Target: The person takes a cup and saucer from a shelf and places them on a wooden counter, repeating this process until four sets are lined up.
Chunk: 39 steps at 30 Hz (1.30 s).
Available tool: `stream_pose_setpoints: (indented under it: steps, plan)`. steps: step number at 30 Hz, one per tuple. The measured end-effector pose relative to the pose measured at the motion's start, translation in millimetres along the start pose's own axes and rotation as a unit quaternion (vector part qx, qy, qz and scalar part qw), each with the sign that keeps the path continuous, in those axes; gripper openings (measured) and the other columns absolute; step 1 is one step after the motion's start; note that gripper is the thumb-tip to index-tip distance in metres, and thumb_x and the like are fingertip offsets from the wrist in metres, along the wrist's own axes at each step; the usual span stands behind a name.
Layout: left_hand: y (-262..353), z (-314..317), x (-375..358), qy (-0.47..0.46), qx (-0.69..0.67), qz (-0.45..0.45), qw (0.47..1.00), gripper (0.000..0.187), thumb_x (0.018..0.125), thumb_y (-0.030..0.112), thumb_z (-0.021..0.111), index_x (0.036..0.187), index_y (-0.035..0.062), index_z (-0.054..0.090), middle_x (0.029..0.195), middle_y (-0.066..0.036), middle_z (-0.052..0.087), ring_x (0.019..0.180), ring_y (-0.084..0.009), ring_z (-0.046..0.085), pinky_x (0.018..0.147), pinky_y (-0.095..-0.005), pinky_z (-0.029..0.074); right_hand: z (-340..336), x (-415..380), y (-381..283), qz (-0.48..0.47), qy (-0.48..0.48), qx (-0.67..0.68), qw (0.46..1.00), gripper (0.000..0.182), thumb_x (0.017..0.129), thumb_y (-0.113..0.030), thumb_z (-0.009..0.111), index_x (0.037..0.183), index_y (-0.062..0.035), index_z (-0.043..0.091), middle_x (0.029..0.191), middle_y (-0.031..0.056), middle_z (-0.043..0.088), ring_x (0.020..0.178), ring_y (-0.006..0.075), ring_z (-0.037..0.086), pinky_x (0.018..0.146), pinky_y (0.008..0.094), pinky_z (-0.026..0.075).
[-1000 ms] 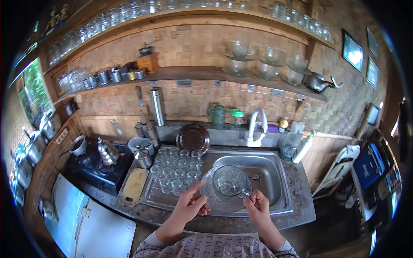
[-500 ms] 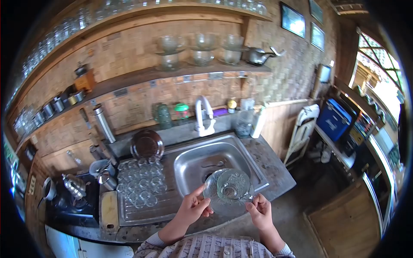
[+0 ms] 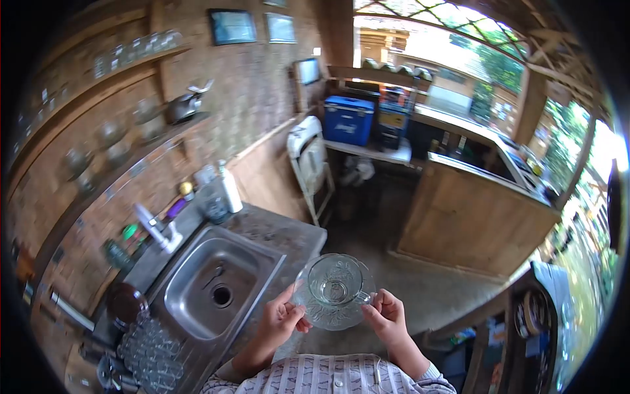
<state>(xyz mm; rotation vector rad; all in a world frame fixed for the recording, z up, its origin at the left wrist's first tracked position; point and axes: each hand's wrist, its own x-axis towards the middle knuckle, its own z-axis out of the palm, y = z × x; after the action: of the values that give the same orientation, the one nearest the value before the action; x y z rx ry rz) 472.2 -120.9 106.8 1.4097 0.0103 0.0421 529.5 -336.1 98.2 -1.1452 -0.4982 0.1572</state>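
Note:
A clear glass cup stands upright on a patterned clear glass saucer, held in front of my torso. My left hand pinches the saucer's left rim, thumb on top. On the opposite side, my right hand is closed on the saucer's right rim, right beside the cup's handle; whether its fingers also touch the handle is hard to tell. The cup looks empty. Both pieces are over the floor, to the right of the steel sink.
Upturned glasses crowd the drainboard at lower left. The counter ends at a corner just ahead. A folded white chair leans by the wall near a blue cooler box. A wooden cabinet and a shelf unit stand to the right.
My view has swung to the right, so the sink and glasses now lie at the left. The cup and saucer have moved from the sink's front edge to over the floor, still in both hands.

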Motion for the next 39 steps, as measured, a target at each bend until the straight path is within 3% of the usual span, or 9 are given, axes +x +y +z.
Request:
stream_pose_setpoints:
  steps: [11, 22, 32, 39]
  plan:
    - [-31.3, 149.7, 18.7, -0.336, -0.022, -0.046, 0.941, 0.055, 0.085, 0.008, 0.048, 0.131, -0.0063, 0.023, 0.064, -0.008, 0.061, 0.052, -0.0086, 0.058, 0.049, -0.0192, 0.048, -60.4, -162.8, -72.1, -0.1, 0.3, -0.095, 0.944, 0.028, 0.081, 0.007, 0.051, 0.065, -0.0063, 0.032, 0.062, -0.0013, 0.038, 0.056, 0.0052, 0.035, 0.05, 0.02, 0.03]
    - [-60.5, 286.9, -8.1, -0.649, -0.046, -0.124, 0.749, 0.053, 0.084, 0.006, 0.047, 0.131, -0.005, 0.025, 0.066, -0.008, 0.061, 0.054, -0.0087, 0.057, 0.05, -0.0187, 0.048, -26.5, -298.0, -89.5, -0.167, 0.588, -0.206, 0.764, 0.028, 0.081, 0.006, 0.049, 0.064, -0.007, 0.031, 0.062, -0.0012, 0.038, 0.054, 0.0043, 0.034, 0.049, 0.0193, 0.03]
    - [-64.3, 342.6, -25.5, -0.777, -0.065, -0.144, 0.609, 0.051, 0.086, 0.005, 0.046, 0.133, 0.0009, 0.026, 0.064, -0.004, 0.059, 0.053, -0.0077, 0.056, 0.049, -0.0181, 0.047, 17.6, -313.2, -88.1, -0.181, 0.746, -0.212, 0.605, 0.025, 0.08, 0.003, 0.053, 0.065, -0.0078, 0.036, 0.063, -0.0014, 0.044, 0.056, 0.0033, 0.042, 0.051, 0.0166, 0.036]
    - [-71.0, 360.8, -19.6, -0.806, -0.064, -0.161, 0.566, 0.051, 0.086, 0.004, 0.045, 0.133, 0.0023, 0.027, 0.063, -0.004, 0.058, 0.051, -0.007, 0.055, 0.048, -0.0182, 0.046, 13.4, -305.0, -76.6, -0.22, 0.776, -0.208, 0.553, 0.025, 0.08, 0.002, 0.053, 0.065, -0.0081, 0.036, 0.062, -0.0017, 0.044, 0.056, 0.0033, 0.043, 0.051, 0.0172, 0.037]
